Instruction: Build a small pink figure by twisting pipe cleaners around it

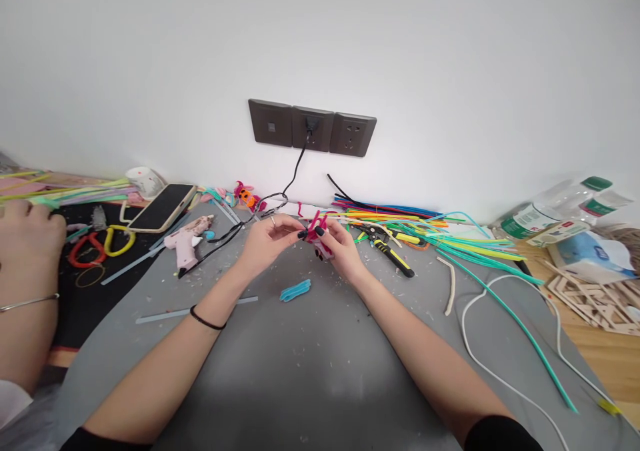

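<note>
My left hand (267, 241) and my right hand (340, 247) meet over the middle of a grey mat (300, 364). Together they pinch a small magenta pipe-cleaner figure (317, 232), with fingertips closed on its bent stems. A folded blue pipe-cleaner piece (295, 290) lies on the mat just below my hands. A pink hot glue gun (186, 243) rests to the left of my left hand, its black cord running up to the wall socket (311, 128).
A pile of coloured pipe cleaners (425, 227) and yellow-handled pliers (393, 254) lie to the right. White and teal stems (500, 331) trail across the mat. A phone (163, 206) lies at left. Another person's hand (27, 237) rests at far left. Bottles and a tissue pack (585, 244) stand right.
</note>
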The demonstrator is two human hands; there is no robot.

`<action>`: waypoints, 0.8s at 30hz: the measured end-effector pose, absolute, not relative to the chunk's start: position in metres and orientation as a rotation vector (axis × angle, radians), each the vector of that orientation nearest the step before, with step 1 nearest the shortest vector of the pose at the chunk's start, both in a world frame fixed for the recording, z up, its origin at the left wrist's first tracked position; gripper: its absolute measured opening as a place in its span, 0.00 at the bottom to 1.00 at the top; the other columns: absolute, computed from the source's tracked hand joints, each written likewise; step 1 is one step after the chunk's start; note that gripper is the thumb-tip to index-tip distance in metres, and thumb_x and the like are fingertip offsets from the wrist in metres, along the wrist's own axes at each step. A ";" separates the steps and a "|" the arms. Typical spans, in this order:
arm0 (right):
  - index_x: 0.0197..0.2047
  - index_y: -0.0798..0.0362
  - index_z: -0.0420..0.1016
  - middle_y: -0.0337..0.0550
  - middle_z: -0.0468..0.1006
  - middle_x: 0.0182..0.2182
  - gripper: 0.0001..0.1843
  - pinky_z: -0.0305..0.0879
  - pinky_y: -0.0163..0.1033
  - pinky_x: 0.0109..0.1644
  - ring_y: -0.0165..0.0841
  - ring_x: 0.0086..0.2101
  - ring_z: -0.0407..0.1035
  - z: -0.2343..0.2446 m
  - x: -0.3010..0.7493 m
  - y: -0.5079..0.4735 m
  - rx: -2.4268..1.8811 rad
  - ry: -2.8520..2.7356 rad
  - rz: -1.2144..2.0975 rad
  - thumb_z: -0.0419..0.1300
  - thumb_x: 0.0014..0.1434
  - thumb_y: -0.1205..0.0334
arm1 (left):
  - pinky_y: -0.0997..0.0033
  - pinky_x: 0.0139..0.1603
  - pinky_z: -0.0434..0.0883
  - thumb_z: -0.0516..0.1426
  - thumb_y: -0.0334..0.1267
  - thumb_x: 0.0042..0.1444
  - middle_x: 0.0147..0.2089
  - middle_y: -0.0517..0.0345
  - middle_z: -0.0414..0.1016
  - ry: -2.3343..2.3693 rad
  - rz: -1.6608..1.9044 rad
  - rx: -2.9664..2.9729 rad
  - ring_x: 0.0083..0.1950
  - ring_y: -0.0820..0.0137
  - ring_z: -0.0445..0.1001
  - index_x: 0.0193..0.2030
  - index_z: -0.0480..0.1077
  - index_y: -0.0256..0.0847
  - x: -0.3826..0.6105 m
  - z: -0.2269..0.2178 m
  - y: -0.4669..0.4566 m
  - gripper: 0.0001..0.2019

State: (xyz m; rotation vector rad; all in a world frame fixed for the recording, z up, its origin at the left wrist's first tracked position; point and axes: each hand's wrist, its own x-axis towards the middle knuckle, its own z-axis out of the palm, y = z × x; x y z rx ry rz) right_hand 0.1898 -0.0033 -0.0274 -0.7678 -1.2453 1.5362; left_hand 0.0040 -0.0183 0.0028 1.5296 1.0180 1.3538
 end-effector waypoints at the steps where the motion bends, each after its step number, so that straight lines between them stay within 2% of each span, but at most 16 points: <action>1: 0.44 0.48 0.71 0.39 0.79 0.33 0.26 0.63 0.34 0.26 0.28 0.25 0.65 -0.027 0.190 -0.003 -0.763 -1.212 1.583 0.70 0.54 0.38 | 0.62 0.43 0.78 0.69 0.49 0.51 0.37 0.50 0.82 1.010 1.367 1.549 0.40 0.64 0.79 0.35 0.79 0.40 0.004 0.003 -0.018 0.15; 7: 0.42 0.48 0.72 0.40 0.80 0.33 0.26 0.65 0.36 0.27 0.29 0.24 0.66 -0.020 0.190 -0.007 -0.719 -1.203 1.662 0.71 0.53 0.38 | 0.64 0.39 0.76 0.69 0.54 0.51 0.32 0.53 0.79 0.982 1.363 1.548 0.36 0.66 0.77 0.31 0.77 0.39 0.004 0.000 -0.015 0.18; 14: 0.43 0.49 0.72 0.41 0.80 0.32 0.26 0.63 0.37 0.25 0.29 0.23 0.64 -0.021 0.190 -0.008 -0.673 -1.210 1.689 0.69 0.54 0.38 | 0.70 0.34 0.74 0.70 0.57 0.48 0.37 0.55 0.78 1.042 1.283 1.308 0.35 0.68 0.76 0.41 0.73 0.40 0.005 -0.009 -0.011 0.24; 17: 0.44 0.49 0.73 0.41 0.79 0.32 0.25 0.62 0.37 0.25 0.29 0.23 0.64 -0.020 0.191 -0.008 -0.639 -1.208 1.719 0.69 0.55 0.39 | 0.69 0.36 0.75 0.69 0.57 0.50 0.44 0.51 0.79 1.012 1.262 1.327 0.40 0.67 0.77 0.45 0.73 0.40 0.008 -0.012 -0.012 0.25; 21: 0.46 0.49 0.73 0.40 0.78 0.31 0.25 0.62 0.37 0.25 0.29 0.23 0.64 -0.019 0.191 -0.010 -0.606 -1.219 1.741 0.68 0.56 0.39 | 0.66 0.44 0.77 0.68 0.57 0.52 0.53 0.46 0.78 0.967 1.266 1.343 0.49 0.63 0.78 0.54 0.72 0.41 0.013 -0.014 -0.016 0.29; 24: 0.46 0.48 0.73 0.39 0.78 0.30 0.24 0.63 0.37 0.27 0.30 0.24 0.64 -0.019 0.191 -0.010 -0.605 -1.207 1.769 0.69 0.56 0.40 | 0.65 0.47 0.77 0.68 0.57 0.53 0.57 0.44 0.78 0.946 1.228 1.364 0.53 0.60 0.78 0.54 0.74 0.41 0.016 -0.014 -0.017 0.28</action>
